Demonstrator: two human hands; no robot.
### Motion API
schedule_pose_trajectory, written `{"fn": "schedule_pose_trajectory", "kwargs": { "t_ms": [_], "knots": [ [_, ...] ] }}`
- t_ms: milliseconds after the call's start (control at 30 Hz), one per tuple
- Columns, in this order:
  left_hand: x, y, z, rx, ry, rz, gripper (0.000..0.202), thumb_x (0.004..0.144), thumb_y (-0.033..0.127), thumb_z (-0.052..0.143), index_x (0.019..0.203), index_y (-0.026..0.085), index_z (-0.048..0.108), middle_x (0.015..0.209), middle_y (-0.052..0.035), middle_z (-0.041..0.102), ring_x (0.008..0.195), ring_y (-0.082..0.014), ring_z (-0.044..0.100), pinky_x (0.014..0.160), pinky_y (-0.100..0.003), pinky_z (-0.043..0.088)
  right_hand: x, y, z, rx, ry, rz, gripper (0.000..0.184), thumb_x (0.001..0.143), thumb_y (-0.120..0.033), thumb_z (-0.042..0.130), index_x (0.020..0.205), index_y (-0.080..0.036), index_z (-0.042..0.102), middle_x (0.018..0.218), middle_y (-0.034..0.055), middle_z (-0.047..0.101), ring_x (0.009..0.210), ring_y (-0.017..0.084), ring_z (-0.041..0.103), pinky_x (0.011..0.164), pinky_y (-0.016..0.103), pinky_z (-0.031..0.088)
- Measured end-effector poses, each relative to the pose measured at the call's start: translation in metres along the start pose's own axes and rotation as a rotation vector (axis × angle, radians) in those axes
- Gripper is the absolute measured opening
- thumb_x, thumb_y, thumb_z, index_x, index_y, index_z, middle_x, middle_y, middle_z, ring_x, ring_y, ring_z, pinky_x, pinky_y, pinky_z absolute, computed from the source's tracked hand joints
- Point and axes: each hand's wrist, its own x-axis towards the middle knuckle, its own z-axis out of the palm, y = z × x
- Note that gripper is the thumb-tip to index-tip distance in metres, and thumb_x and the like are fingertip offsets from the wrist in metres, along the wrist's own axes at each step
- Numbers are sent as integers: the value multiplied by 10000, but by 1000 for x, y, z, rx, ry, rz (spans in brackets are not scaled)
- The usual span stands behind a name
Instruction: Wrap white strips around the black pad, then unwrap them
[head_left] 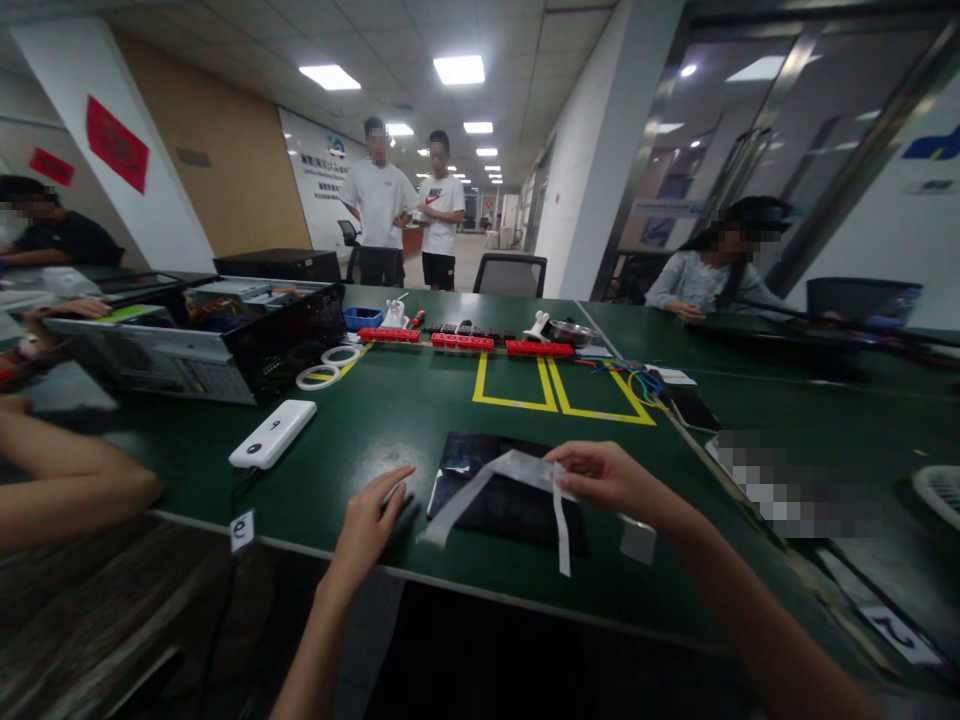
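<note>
My right hand [604, 480], fingers pinched together, holds a long whitish, see-through strip [472, 495]. One end of the strip trails left, and another narrow length hangs down below my fingers. Beneath it a shiny black flat panel [502, 515] lies on the green table; its exact kind is unclear. To the panel's left, my left hand [371, 515] hovers at or rests on the tabletop with its fingers stretched out and nothing in them. A small pale square piece [637, 540] lies by my right forearm.
An opened computer case [277, 345] stands at left, near two white rings [318, 376] and a white power bank-like box [274, 435]. Red trays [463, 342] line the back beyond yellow tape outlines [517, 404]. A phone [691, 408] lies at right. Another person's arm [67, 470] reaches in from the left.
</note>
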Motion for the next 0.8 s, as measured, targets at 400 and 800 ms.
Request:
{"fn": "schedule_pose_trajectory", "kwargs": {
  "t_ms": [400, 800],
  "knots": [
    [-5, 50, 31, 185, -170, 376, 338, 909, 216, 463, 1237, 217, 543, 1239, -55, 614, 1197, -216, 516, 1052, -485, 352, 40, 46, 64, -271, 39, -21, 197, 762, -247, 582, 906, -154, 679, 716, 12, 620, 634, 117, 524, 594, 231, 387],
    [-11, 77, 53, 337, -276, 459, 447, 876, 335, 537, 1286, 164, 483, 1325, -120, 536, 1270, -280, 432, 1056, -495, 342, 51, 46, 76, -417, 96, -106, 180, 820, -230, 533, 926, -183, 670, 912, 51, 667, 826, 159, 593, 748, 259, 428]
  ]
}}
